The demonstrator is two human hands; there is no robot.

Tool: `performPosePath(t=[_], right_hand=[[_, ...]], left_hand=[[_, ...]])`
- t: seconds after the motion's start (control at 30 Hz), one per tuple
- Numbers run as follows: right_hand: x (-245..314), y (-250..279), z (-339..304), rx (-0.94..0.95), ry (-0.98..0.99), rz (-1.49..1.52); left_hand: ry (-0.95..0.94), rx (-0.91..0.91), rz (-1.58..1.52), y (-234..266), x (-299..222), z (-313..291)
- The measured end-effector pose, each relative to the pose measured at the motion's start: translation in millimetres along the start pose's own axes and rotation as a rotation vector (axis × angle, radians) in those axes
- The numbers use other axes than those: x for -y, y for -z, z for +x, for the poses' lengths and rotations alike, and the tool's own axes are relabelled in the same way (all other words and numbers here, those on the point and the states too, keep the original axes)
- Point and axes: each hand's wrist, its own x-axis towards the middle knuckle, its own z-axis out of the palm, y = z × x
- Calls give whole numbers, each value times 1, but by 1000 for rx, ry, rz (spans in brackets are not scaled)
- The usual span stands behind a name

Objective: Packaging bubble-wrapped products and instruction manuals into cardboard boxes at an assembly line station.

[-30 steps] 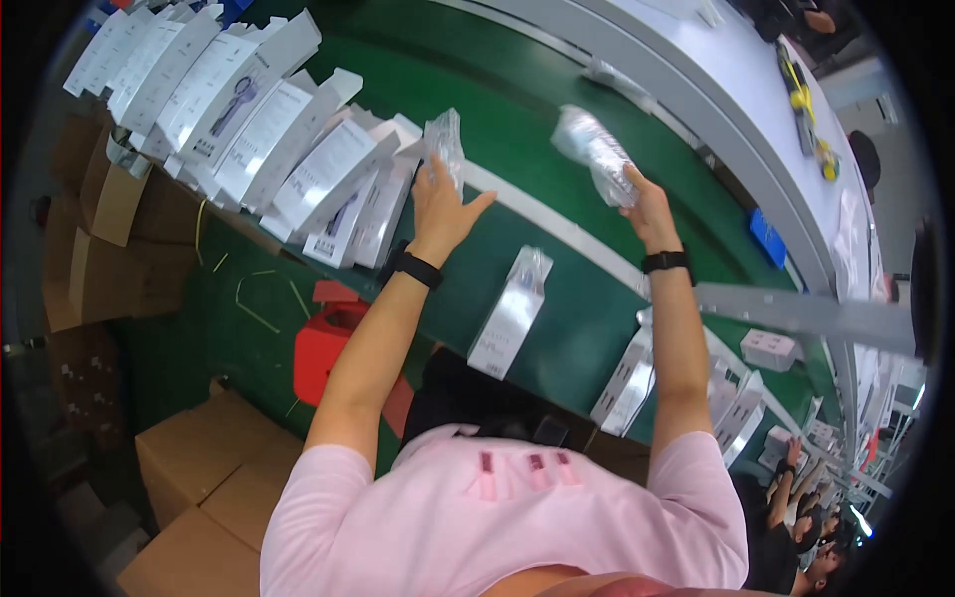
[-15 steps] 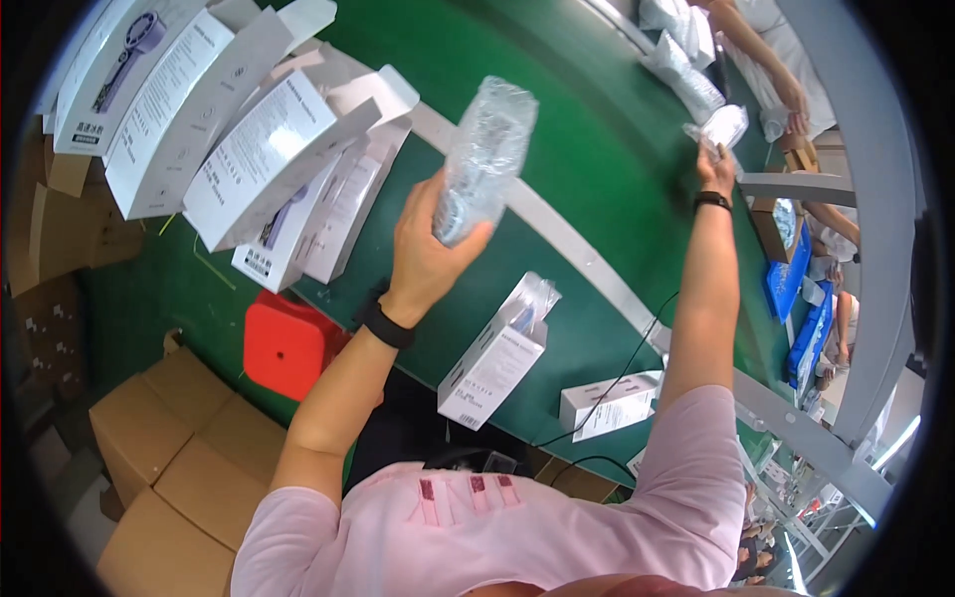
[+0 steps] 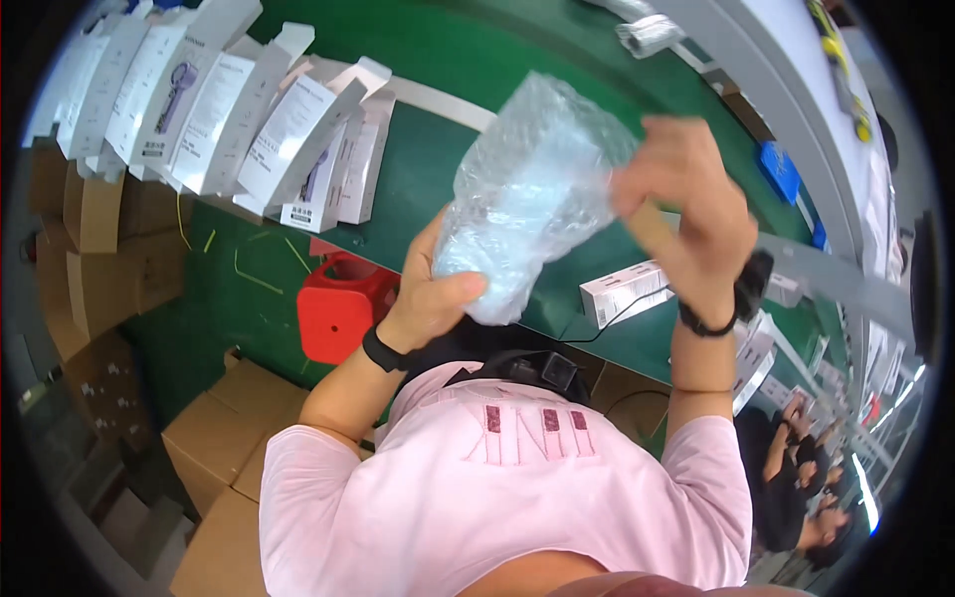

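Note:
My left hand (image 3: 433, 289) is closed round the lower end of a clear bubble-wrap bag (image 3: 527, 199), which I hold tilted in front of me above the table. Something pale shows through the wrap, but its kind cannot be made out. At the bag's upper right edge is my right hand (image 3: 686, 199), smeared by motion; its fingers are bent beside the wrap, and whether they pinch it is unclear. Beyond the bag, a white box (image 3: 622, 294) lies on the green table (image 3: 418, 169), partly crossed by a black cable.
White printed boxes with open flaps (image 3: 214, 124) stand in a row at the left. Below them are a red stool (image 3: 343, 308) and brown cartons (image 3: 229, 423). Another wrapped item (image 3: 652, 35) lies at the far side, near a grey metal frame (image 3: 796, 129). People sit at the lower right.
My right hand has come back from the far right to the bag, without the wrapped item it held there. The bag in my left hand has moved nearer and shows its broad side.

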Motion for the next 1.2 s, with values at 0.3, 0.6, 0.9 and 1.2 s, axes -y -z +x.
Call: performPosePath(t=[0.3, 0.6, 0.9, 1.2], right_hand=[[102, 20, -38, -205, -87, -541], [60, -40, -164, -636, -1137, 1156], [-46, -29, -239, -1084, -1377, 1069], [-103, -80, -170, 191, -1385, 412]], left_hand=[[530, 440, -610, -38, 15, -26], [326, 466, 693, -24, 63, -36], [438, -158, 1607, 97, 97, 89], [347, -76, 1551, 83, 141, 78]])
